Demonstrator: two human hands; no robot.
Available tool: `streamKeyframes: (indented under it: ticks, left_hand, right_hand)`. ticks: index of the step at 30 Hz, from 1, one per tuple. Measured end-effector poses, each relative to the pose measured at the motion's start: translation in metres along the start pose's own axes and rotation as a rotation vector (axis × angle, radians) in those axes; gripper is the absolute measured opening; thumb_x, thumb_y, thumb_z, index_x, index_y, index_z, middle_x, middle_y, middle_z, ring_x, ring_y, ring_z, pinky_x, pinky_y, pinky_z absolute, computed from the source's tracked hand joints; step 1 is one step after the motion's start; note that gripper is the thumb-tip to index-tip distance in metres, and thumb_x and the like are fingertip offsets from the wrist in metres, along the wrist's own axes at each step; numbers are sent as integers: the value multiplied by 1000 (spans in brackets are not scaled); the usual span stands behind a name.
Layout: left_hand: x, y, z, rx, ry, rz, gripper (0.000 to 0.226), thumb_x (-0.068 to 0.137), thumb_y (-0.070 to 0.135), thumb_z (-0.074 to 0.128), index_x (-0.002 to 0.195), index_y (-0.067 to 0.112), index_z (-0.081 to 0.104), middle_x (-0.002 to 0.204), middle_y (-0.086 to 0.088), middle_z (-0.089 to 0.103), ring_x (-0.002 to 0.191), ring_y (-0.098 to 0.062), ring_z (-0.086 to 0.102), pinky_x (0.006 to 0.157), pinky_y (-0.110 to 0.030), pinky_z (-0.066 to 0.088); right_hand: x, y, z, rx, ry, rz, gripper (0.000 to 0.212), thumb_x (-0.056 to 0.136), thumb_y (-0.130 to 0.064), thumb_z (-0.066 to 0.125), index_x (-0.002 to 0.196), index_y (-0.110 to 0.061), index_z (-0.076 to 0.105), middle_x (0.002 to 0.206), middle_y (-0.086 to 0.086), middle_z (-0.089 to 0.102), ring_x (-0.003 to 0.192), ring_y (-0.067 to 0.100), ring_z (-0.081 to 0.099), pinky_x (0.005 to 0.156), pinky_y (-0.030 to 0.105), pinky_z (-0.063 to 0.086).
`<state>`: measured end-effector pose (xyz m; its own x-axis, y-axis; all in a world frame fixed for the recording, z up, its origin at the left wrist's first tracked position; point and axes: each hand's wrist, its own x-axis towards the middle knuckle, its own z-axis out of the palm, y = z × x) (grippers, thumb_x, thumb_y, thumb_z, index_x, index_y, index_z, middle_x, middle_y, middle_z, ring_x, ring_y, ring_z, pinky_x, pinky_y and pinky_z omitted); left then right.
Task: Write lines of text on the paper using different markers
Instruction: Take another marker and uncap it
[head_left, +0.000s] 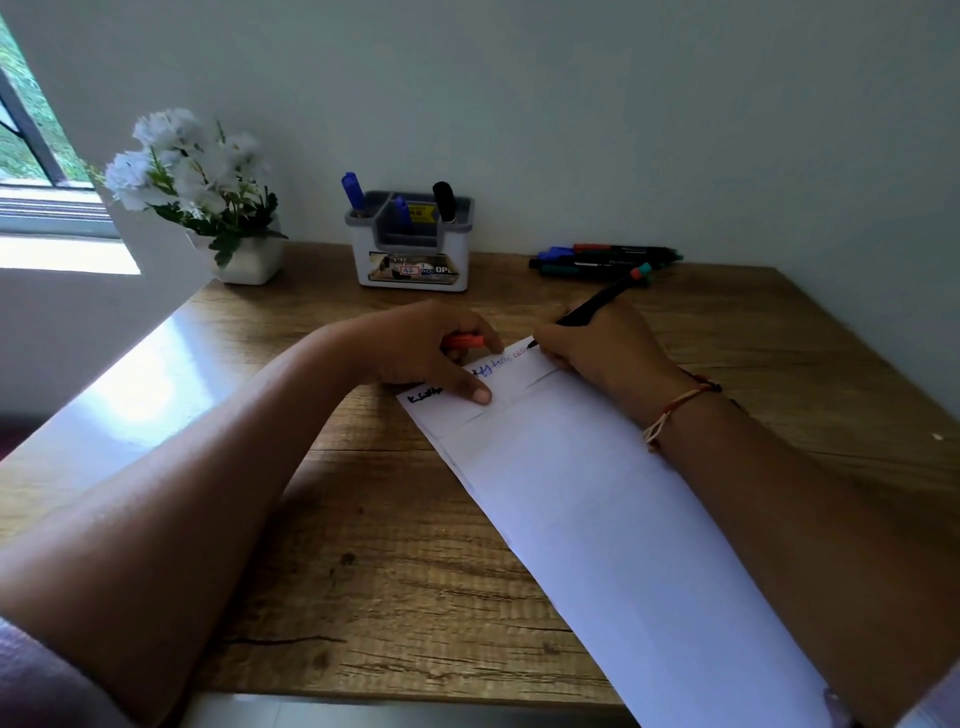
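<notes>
Black marker (597, 304) in right hand (597, 353); orange cap (464, 341) in left hand (426, 353)

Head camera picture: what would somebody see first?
First, the two hands meeting mid-desk on the long white paper: the right hand writes with a black marker, while the left hand presses the sheet flat, an orange cap in its grip. Then the white flowers by the window, far left.
</notes>
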<state>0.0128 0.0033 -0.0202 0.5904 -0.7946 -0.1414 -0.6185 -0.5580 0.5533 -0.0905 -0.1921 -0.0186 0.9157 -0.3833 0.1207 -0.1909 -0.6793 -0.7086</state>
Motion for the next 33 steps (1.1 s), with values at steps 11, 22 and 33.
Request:
streamKeyframes:
  ticks: [11, 22, 33]
  left_hand:
    - [-1, 1, 0, 16, 0, 4, 57, 67, 55, 82, 116, 55, 54, 114, 22, 53, 100, -4, 55, 75, -20, 44]
    - [0, 0, 0, 1, 2, -5, 58, 68, 54, 83, 119, 53, 56, 112, 24, 54, 99, -3, 56, 72, -20, 44]
    - [0, -1, 0, 3, 2, 1, 57, 67, 55, 83, 117, 54, 56, 112, 24, 55, 98, -2, 56, 72, -18, 43]
  right_hand:
    - [1, 2, 1, 0, 20, -5, 22, 83, -22, 65, 66, -13, 56, 64, 1, 54, 62, 15, 51, 52, 26, 36]
    - [-3, -2, 0, -16, -100, -90, 16, 85, -27, 66, 78, -12, 67, 73, 6, 63, 71, 19, 59, 56, 28, 41]
    - [5, 8, 3, 121, 32, 11, 14, 87, -24, 65, 84, -10, 65, 71, 3, 63, 61, 11, 57, 56, 24, 41]
